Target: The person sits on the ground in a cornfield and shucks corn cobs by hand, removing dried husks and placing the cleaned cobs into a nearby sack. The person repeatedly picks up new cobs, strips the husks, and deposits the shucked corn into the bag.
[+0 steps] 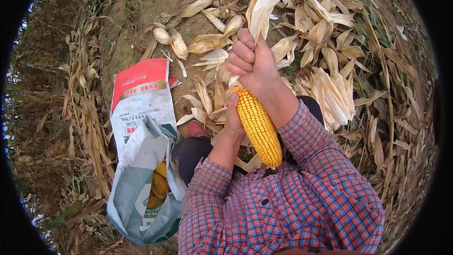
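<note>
A bare yellow ear of corn (257, 127) lies slantwise before my chest, its rows of kernels exposed. My left hand (234, 115) grips it near its upper end, the thumb pressed against the kernels. Above it, my right hand (255, 63) is clenched around the base of the pale dry husk (264, 1), whose leaves stick up past the fist. Where husk and cob meet is mostly hidden behind the right hand.
At my left, an open woven sack (124, 198) bearing print holds several husked ears of corn (159, 184). Several ears still in husk (207, 43) lie on the soil ahead. Loose husks (329, 95) are piled at my right, with dry stalks (389, 95) beyond.
</note>
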Demonstrator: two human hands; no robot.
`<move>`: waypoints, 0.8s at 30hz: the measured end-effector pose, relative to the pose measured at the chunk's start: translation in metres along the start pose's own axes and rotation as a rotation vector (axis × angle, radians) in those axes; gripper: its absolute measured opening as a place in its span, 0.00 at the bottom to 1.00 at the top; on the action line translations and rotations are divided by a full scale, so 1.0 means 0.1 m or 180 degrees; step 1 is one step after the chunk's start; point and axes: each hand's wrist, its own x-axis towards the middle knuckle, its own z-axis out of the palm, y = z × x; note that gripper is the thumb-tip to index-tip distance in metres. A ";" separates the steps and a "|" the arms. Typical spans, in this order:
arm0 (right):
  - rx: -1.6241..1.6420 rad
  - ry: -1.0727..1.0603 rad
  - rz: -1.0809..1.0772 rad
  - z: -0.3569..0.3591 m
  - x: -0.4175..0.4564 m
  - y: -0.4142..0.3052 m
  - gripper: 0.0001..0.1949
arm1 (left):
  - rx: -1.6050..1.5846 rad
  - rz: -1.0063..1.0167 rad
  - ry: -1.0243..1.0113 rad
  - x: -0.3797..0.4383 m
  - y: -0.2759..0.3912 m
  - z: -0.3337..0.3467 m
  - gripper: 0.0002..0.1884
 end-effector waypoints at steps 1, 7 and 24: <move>-0.0395 0.0394 -0.0300 -0.05 0.02 -0.11 0.21 | 0.0622 -0.0018 -0.0048 -0.02 0.03 -0.05 0.27; -0.4654 0.0202 0.0400 -0.41 -0.17 -0.24 0.39 | 0.5325 0.0198 0.0546 0.00 0.22 -0.36 0.28; -0.2460 0.1141 0.0451 -0.68 -0.12 0.29 0.18 | 0.5625 0.0460 0.1148 -0.03 0.30 -0.16 0.35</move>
